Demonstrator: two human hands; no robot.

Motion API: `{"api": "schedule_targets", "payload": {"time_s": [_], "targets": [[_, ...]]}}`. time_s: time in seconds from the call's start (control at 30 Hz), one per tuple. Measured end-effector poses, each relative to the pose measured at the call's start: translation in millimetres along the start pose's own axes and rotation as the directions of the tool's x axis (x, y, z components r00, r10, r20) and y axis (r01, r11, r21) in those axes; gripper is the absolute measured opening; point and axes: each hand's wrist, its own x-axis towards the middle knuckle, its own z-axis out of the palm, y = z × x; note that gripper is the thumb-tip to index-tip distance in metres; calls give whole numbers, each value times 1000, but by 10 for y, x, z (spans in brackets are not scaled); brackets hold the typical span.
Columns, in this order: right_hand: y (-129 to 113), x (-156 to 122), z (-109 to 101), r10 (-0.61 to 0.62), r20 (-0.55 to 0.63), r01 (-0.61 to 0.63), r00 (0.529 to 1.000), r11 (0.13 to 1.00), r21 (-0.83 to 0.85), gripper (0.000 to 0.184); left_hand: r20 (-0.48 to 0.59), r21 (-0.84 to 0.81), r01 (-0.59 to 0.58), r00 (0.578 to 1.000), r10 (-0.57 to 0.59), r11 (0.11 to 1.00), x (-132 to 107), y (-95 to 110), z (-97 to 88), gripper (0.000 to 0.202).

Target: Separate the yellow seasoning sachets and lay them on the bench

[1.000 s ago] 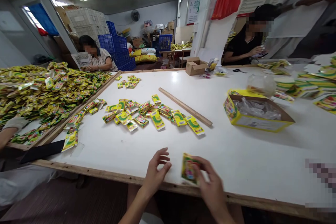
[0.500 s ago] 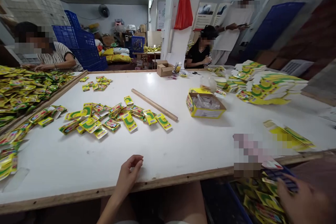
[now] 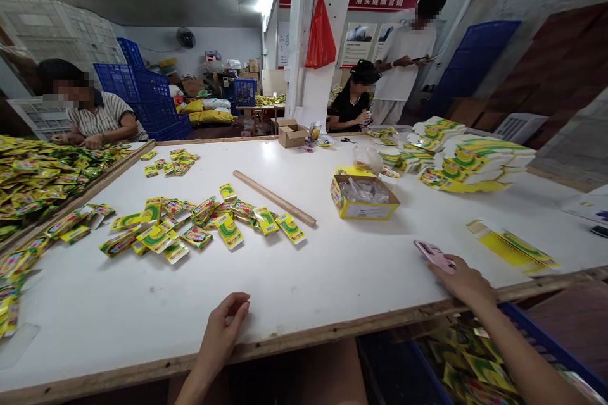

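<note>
My right hand [image 3: 463,281] is closed around the near end of a pink phone [image 3: 431,254] at the right front of the table. The phone lies low over the white tabletop, and its far end with the camera patch sticks out past my fingers. My left hand [image 3: 224,328] rests at the table's front edge. Its fingers are curled in toward the thumb, and nothing shows in them. Beyond it lies a loose pile of small yellow-green packets [image 3: 197,235], some with white card edges.
A wooden stick [image 3: 274,197] lies mid-table beside an open yellow box [image 3: 365,210] holding clear plastic. Flattened yellow cartons [image 3: 513,248] lie at right, with stacked cartons [image 3: 475,161] behind. Below the edge stands a blue crate [image 3: 546,345] of packets. A person [image 3: 102,114] sits at left.
My right hand has moved from above the crate up onto the table and taken hold of the phone. My left hand keeps its curled pose. The view has shifted slightly.
</note>
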Motion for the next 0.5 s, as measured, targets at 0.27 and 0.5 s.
{"api": "schedule_targets", "payload": {"time_s": [0.27,0.5], "targets": [[148,-512,461,166,316,-260,934,923,283,43,17,37,-31,999,31,999,11,-45,36,35],[425,-860,927,220,607,-529,764,753,393,44,7,45,-45,999,45,998,8,-68,40,36]]}}
